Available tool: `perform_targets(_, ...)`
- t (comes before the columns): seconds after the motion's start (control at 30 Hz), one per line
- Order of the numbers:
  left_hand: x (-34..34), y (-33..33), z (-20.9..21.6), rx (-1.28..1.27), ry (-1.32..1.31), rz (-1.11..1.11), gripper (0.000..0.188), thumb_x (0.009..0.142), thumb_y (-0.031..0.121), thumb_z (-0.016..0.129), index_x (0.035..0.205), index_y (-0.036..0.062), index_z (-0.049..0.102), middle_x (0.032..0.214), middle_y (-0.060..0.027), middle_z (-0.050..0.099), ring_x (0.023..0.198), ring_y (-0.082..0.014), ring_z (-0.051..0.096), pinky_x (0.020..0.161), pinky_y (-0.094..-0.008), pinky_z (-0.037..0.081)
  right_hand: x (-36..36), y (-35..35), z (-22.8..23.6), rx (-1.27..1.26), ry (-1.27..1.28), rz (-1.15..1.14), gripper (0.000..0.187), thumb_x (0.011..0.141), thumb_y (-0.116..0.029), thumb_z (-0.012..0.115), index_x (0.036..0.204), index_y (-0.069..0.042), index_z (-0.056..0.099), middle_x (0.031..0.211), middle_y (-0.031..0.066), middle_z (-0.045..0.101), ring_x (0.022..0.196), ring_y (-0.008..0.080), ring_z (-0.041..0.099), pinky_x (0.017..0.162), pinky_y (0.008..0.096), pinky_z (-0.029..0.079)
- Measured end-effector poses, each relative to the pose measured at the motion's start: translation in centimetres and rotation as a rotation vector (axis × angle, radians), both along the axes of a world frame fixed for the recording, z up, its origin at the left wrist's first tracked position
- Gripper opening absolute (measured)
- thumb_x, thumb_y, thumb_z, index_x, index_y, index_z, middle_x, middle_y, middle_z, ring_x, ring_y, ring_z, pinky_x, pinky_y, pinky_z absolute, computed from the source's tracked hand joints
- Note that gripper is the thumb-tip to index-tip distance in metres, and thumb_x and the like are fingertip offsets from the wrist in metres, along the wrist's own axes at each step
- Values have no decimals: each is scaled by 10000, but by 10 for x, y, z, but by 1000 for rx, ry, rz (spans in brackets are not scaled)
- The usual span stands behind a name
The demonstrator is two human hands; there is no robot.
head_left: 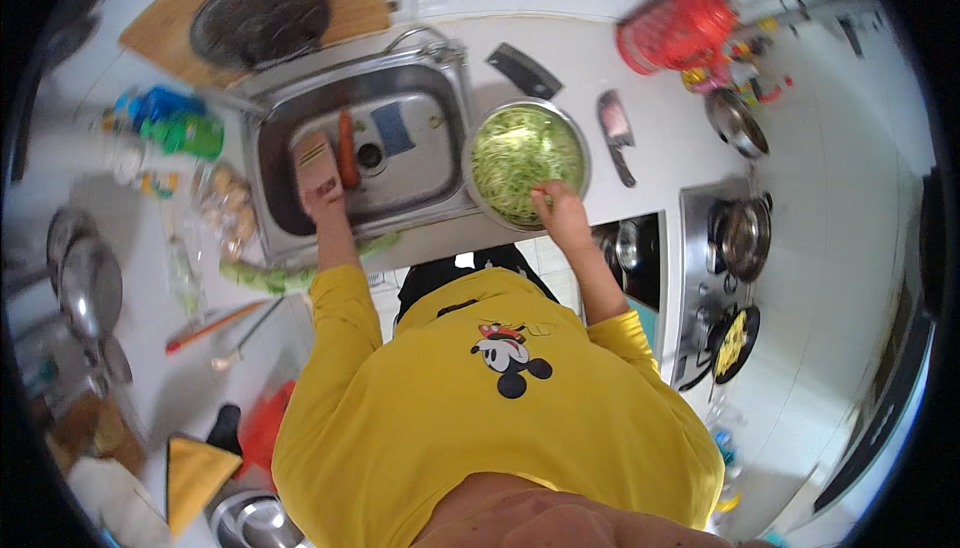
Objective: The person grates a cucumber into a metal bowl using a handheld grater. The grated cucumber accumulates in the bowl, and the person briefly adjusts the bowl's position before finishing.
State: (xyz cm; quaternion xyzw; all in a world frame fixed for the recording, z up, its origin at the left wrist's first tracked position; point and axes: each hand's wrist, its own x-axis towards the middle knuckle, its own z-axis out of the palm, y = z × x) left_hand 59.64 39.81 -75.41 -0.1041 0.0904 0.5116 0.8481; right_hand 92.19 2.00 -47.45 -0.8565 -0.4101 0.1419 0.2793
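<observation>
My left hand (322, 200) is closed around the near end of a flat, pale pink-brown grater (316, 166), held over the left part of the steel sink (420, 206). Just right of the grater, an orange carrot (347, 148) lies in the sink near the drain. A round metal bowl (586, 163) stands on the counter to the right, filled with pale green shredded vegetable (520, 153). At the near right side of that bowl, my right hand (562, 213) reaches in with its fingertips pinched together on the shreds.
Behind the bowl lies a dark cleaver (525, 70), and right of it a kitchen knife (617, 138). A blue cloth (393, 128) is in the sink. A pan (735, 343) with yellow food and a metal pot (745, 240) stand on the stove at right.
</observation>
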Motion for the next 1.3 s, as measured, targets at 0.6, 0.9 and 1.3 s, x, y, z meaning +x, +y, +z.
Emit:
perform_targets(0.6,6,3,73,-526,1017,-27,531,1009,308,515,1470,84,378,1438,-153,440,1283,-313,473,1060,-554,429,92,27,9,-157,189,332,176,905,-178,681,1039,-65,688,1043,139,670,1009,358,635,867,428,511)
perform_targets(0.9,35,-100,77,33,1114,-186,179,968,102,658,1143,75,631,916,-27,620,800,-158,589,769,-315,523,73,20,-2,266,-362,489,114,816,-175,705,864,-91,644,862,119,636,841,337,638,764,448,521)
perform_targets(1.3,127,-146,154,195,1356,-400,307,984,254,692,1249,113,630,1141,5,656,1040,-130,600,884,-324,466,67,7,-16,-29,-2,395,248,824,-126,659,1072,-117,670,1036,117,673,1072,342,626,956,477,483)
